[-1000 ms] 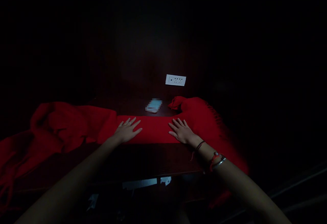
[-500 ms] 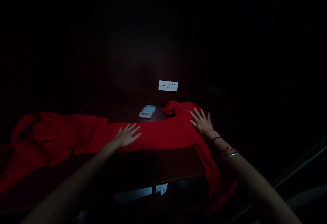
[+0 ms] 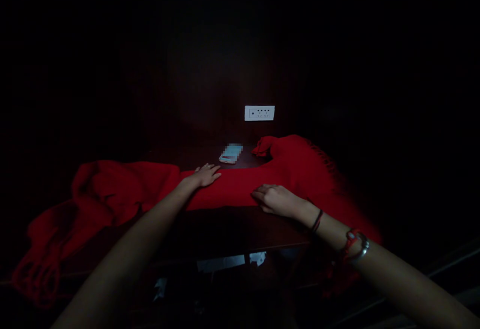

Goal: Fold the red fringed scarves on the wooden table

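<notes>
A long red scarf point(image 3: 232, 189) with fringed ends lies across a dark wooden desk. Its middle is a flat strip; the left part is bunched up, and the right part spreads out toward the desk's right side. My left hand point(image 3: 206, 174) rests on the strip near its far edge, fingers spread. At the strip's front edge, my right hand point(image 3: 276, 200) is closed, its fingertips pinching the cloth. Bracelets circle the right wrist.
Behind the scarf lies a blurred light-blue phone-like object point(image 3: 231, 153). A white power socket point(image 3: 259, 113) is set in the dark back panel. Pale papers point(image 3: 225, 263) show below the desk point(image 3: 225, 229). The surroundings are very dark.
My right hand has come left and nearer to the scarf's front edge, going from spread to pinched. The right part of the scarf now lies wider. My left hand still lies flat.
</notes>
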`<state>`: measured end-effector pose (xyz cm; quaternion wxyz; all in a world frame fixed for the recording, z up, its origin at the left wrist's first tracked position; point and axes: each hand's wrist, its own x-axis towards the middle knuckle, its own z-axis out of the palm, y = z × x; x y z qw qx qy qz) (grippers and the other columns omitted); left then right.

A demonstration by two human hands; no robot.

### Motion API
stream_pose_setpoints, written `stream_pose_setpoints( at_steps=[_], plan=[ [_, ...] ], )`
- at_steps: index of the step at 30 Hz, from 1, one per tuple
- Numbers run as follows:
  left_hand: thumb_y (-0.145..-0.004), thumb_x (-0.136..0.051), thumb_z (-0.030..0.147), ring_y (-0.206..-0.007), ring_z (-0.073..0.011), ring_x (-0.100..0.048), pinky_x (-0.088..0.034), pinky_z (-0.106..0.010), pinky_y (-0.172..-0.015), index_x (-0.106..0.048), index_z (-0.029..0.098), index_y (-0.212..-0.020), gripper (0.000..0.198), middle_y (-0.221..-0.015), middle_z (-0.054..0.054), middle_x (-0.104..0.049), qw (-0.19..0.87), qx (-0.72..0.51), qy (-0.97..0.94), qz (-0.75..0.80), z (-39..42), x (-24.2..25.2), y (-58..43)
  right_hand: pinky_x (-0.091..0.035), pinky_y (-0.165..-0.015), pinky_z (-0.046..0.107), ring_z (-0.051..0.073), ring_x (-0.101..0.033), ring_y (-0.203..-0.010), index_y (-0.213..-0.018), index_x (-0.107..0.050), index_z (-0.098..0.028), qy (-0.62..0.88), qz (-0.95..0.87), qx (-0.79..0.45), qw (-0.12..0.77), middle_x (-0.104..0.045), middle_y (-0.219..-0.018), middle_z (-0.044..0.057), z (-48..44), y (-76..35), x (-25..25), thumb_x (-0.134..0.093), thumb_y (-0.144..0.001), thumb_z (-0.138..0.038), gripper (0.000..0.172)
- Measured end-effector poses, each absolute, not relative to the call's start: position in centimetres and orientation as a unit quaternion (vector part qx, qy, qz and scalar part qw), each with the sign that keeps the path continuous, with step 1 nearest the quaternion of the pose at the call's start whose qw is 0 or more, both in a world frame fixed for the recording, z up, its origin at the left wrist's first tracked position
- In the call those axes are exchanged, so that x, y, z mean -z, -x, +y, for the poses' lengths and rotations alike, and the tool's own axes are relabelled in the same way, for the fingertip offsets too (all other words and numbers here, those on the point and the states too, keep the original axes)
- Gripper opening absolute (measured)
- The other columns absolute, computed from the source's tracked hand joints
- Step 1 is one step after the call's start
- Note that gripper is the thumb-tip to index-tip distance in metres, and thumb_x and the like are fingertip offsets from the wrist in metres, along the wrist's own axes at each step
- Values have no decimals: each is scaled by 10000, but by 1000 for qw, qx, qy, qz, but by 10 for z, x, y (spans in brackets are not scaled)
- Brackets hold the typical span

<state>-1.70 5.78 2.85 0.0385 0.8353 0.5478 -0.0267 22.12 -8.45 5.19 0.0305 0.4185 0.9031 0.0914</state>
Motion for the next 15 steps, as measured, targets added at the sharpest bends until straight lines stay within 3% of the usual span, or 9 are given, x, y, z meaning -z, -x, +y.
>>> stream_pose_setpoints(
  at_steps=[4,10,15],
  plan=[
    [-788,-141,561,-1239,-266,-80,-132,-487,-950,-156,257,-1304,598,-1372,-56,-115,56,24,-827,559,57,-15,28,-403,-695,272,177,-555,-811,-962,-521,-134,-427,895,-115,58,-591,-871,104,-82,-219,-51,-350,-811,-171,231],
    [-819,-184,493,-1250,-207,-44,-68,-430,-984,-217,282,-1283,511,-1379,5,-86,-45,-101,-868,485,40,-10,31,-403,-651,266,186,-562,-792,-982,-508,-136,-446,881,-150,52,-595,-875,111,-77,-202,-41,-332,-814,-114,245],
    [-790,-170,560,-1232,-218,-148,-152,-422,-964,-228,268,-1281,575,-1360,-26,-182,62,2,-886,460,44,-15,29,-383,-695,280,185,-519,-842,-993,-506,-141,-444,875,-190,13,-565,-935,104,-75,-196,-36,-353,-818,-146,232]
  ],
)
